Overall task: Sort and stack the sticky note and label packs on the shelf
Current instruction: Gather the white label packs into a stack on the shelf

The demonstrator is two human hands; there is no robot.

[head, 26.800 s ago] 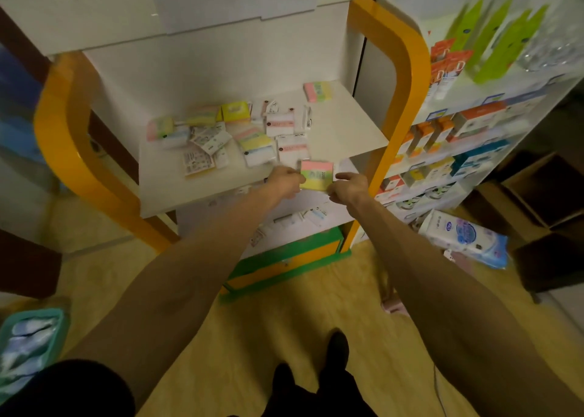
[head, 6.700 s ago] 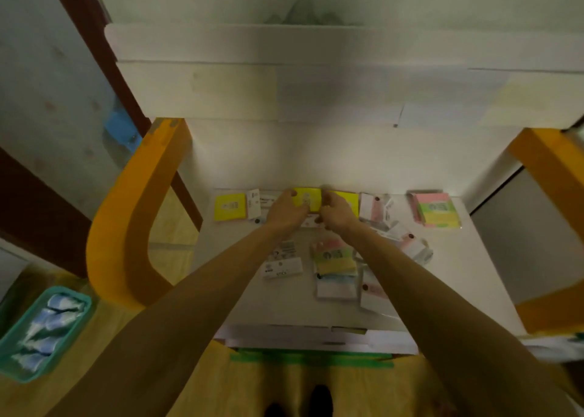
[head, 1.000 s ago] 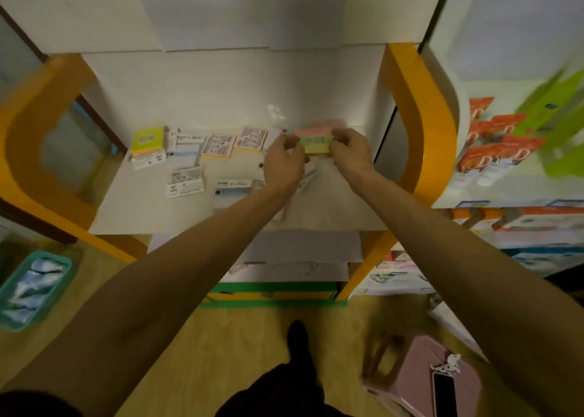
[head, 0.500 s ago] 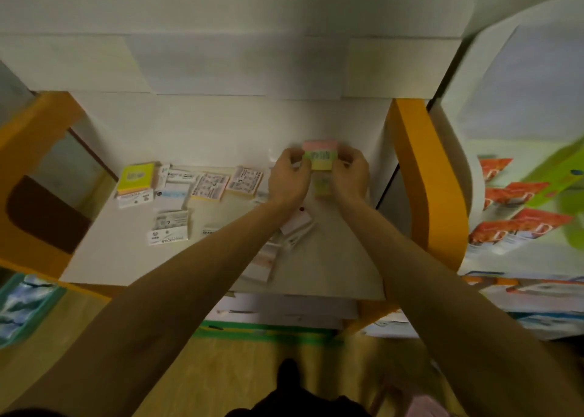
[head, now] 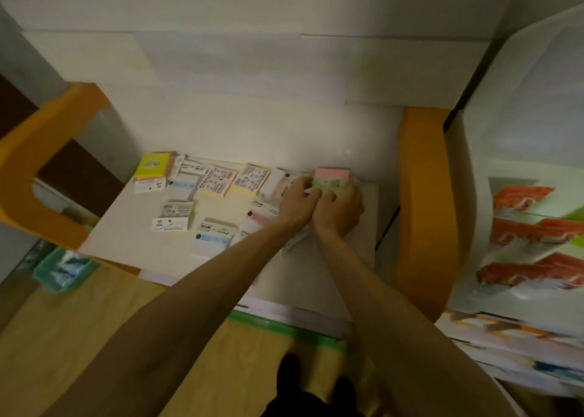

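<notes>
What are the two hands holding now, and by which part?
Both the left hand and right hand hold the pink-and-green sticky note pack by its near edge.

Both bare forearms reach forward and slightly rightward from the near edge, converging toward the far right. The left hand (head: 295,202) lies palm down, knuckles up, its fingers curled at the far end. The right hand (head: 339,209) sits just beside it, touching it at the thumb side, its fingers likewise bent forward and downward. Both sets of fingertips grip the pink-and-green pack (head: 331,179); the exact finger contact is blurred.
</notes>
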